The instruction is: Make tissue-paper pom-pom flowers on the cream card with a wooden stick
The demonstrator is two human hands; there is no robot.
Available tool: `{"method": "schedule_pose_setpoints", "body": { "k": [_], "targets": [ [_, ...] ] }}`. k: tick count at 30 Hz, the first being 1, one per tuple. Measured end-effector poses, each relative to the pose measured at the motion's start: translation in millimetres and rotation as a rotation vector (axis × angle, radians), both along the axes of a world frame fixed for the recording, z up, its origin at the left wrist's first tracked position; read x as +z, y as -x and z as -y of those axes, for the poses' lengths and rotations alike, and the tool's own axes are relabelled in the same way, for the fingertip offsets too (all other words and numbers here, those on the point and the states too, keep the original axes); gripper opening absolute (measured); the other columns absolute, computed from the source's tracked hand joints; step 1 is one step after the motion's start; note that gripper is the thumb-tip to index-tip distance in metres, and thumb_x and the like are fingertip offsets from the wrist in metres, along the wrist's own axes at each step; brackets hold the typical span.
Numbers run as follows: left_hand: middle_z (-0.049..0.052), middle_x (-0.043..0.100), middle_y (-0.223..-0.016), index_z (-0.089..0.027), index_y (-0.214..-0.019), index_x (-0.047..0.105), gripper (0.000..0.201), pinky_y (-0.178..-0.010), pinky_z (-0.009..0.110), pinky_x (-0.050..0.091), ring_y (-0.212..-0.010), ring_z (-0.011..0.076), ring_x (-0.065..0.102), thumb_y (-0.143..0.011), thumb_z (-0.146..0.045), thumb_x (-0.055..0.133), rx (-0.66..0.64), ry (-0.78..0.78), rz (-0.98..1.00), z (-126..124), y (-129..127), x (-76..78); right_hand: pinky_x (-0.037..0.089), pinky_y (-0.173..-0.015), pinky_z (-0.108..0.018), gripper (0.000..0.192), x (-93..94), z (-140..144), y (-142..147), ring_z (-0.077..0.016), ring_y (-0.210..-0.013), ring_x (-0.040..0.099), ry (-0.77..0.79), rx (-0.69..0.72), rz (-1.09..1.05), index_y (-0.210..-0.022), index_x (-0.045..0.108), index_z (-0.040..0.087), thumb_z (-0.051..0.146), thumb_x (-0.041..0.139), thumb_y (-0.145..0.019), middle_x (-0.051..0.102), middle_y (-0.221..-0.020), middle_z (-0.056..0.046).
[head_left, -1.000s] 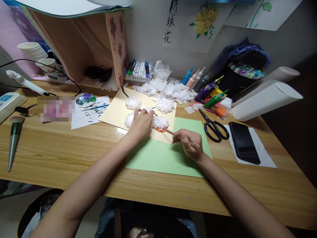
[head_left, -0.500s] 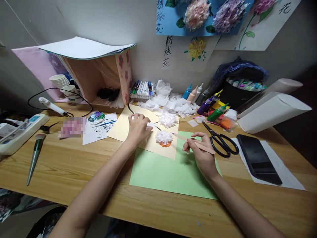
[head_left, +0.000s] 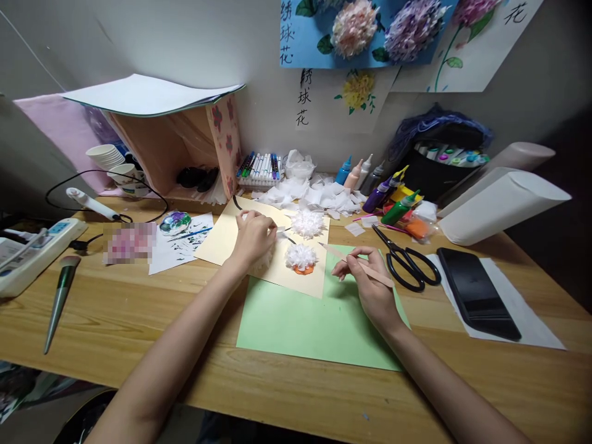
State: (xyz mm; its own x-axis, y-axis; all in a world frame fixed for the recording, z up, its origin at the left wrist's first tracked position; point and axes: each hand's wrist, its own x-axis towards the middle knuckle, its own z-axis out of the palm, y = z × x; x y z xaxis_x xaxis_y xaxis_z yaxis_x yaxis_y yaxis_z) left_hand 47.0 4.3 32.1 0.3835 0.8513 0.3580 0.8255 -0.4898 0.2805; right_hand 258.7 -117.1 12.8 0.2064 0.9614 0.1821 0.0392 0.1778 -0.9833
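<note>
Fingers (head_left: 348, 264) of my right hand (head_left: 370, 283) pinch a thin wooden stick (head_left: 356, 265) near its middle, closed around it like a pen, its pale tip pointing left toward the white tissue flower (head_left: 300, 255) that sits on an orange dab on the cream card (head_left: 221, 237). My left hand (head_left: 253, 237) rests curled on that card, fingertips (head_left: 245, 217) bunched on something white near its upper edge; I cannot tell whether they actually grip it or only press it down. A second tissue flower (head_left: 307, 222) lies just behind, apart from both hands. I judge the flowers to be nearly weightless, soft and easily crushed, so I would nudge them from the side with the stick or lift them by the base, not the frilled top; the orange dab looks wet, so that flower may slide. The stick seems stiff and light, safest held where it is now. The card is thin and would shift if not pinned. It overlaps a green sheet (head_left: 319, 320) lying flat on the wooden bench (head_left: 139, 314), which looks smooth and level. Black scissors (head_left: 404, 262) lie just right of my right hand, with a dark phone (head_left: 476, 293) on white paper beyond. Paint bottles (head_left: 388, 194), a marker tray (head_left: 259, 168) and tissue scraps (head_left: 319, 194) crowd the back edge against the wall, and a brush (head_left: 59, 299) lies well off to the left.
</note>
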Motion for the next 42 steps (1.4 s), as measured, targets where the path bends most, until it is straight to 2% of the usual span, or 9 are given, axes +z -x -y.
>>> {"method": "schedule_pose_setpoints", "body": {
  "k": [3,6,8,10,12,16,20,31,42],
  "targets": [
    [0.003,0.072,-0.088,-0.022,-0.080,0.068,0.012,-0.096,0.047,0.030,-0.097,0.0236,0.057,-0.083,-0.027,0.057,0.004,0.097,0.208,15,4,11.6,0.047,-0.067,-0.028,0.014,2.1,1,1,-0.0131,-0.068,0.060,-0.010,-0.005,0.018,-0.091,0.045,0.024,0.035,0.053,-0.090,0.067,-0.070,0.002],
    [0.002,0.072,-0.085,-0.022,-0.076,0.069,0.016,-0.086,0.036,0.041,-0.088,0.0202,0.062,-0.080,-0.035,0.061,-0.139,0.340,0.394,34,6,21.3,0.048,-0.067,-0.029,0.012,1.1,3,3,-0.0142,-0.071,0.062,-0.027,-0.010,0.064,-0.092,0.050,0.023,0.033,0.056,-0.089,0.068,-0.073,0.000],
    [0.002,0.072,-0.082,-0.021,-0.073,0.070,0.017,-0.078,0.031,0.045,-0.082,0.0189,0.064,-0.078,-0.036,0.064,-0.231,0.530,0.434,46,5,22.3,0.049,-0.065,-0.029,0.011,-0.9,5,3,-0.0151,-0.071,0.063,-0.057,-0.031,0.109,-0.092,0.055,0.022,0.031,0.057,-0.087,0.068,-0.073,-0.001],
    [0.001,0.073,-0.081,-0.020,-0.072,0.071,0.015,-0.074,0.029,0.046,-0.079,0.0184,0.064,-0.076,-0.034,0.066,-0.254,0.630,0.433,53,2,18.1,0.048,-0.063,-0.030,0.008,-2.5,8,3,-0.0154,-0.070,0.063,-0.118,-0.053,0.160,-0.091,0.059,0.022,0.028,0.059,-0.087,0.067,-0.072,-0.001],
    [0.001,0.073,-0.080,-0.021,-0.073,0.071,0.011,-0.075,0.030,0.045,-0.080,0.0185,0.063,-0.076,-0.031,0.067,-0.225,0.590,0.388,56,-1,10.8,0.048,-0.063,-0.031,0.006,-2.4,11,3,-0.0152,-0.068,0.063,-0.202,-0.052,0.243,-0.090,0.062,0.023,0.025,0.058,-0.087,0.066,-0.071,0.000],
    [-0.001,0.073,-0.083,-0.024,-0.076,0.070,0.008,-0.088,0.038,0.035,-0.090,0.0195,0.059,-0.080,-0.026,0.064,-0.177,0.357,0.230,57,-7,-1.5,0.048,-0.062,-0.032,0.012,1.6,13,4,-0.0154,-0.065,0.061,-0.364,0.055,0.503,-0.092,0.066,0.023,0.018,0.056,-0.087,0.068,-0.072,-0.002],
    [-0.002,0.072,-0.084,-0.024,-0.079,0.069,0.009,-0.088,0.038,0.028,-0.092,0.0184,0.056,-0.084,-0.027,0.061,-0.197,0.273,0.167,58,-6,-5.1,0.048,-0.060,-0.030,0.018,2.0,11,8,-0.0156,-0.068,0.061,-0.475,0.136,0.637,-0.097,0.067,0.023,0.014,0.056,-0.085,0.072,-0.080,-0.003],
    [0.000,0.072,-0.086,-0.024,-0.079,0.069,0.012,-0.084,0.039,0.025,-0.093,0.0200,0.054,-0.084,-0.030,0.060,-0.187,0.263,0.088,60,1,-4.5,0.049,-0.064,-0.032,0.019,-3.6,10,12,-0.0168,-0.071,0.062,-0.429,0.141,0.664,-0.100,0.065,0.023,0.015,0.053,-0.088,0.073,-0.083,-0.004],
    [-0.002,0.070,-0.088,-0.026,-0.082,0.067,0.011,-0.089,0.037,0.025,-0.099,0.0192,0.052,-0.085,-0.033,0.059,-0.168,0.223,0.144,59,-4,-12.6,0.050,-0.068,-0.034,0.018,-9.0,5,14,-0.0182,-0.077,0.064,-0.441,0.129,0.786,-0.102,0.064,0.024,0.018,0.052,-0.089,0.073,-0.087,-0.005]
  ]
}}
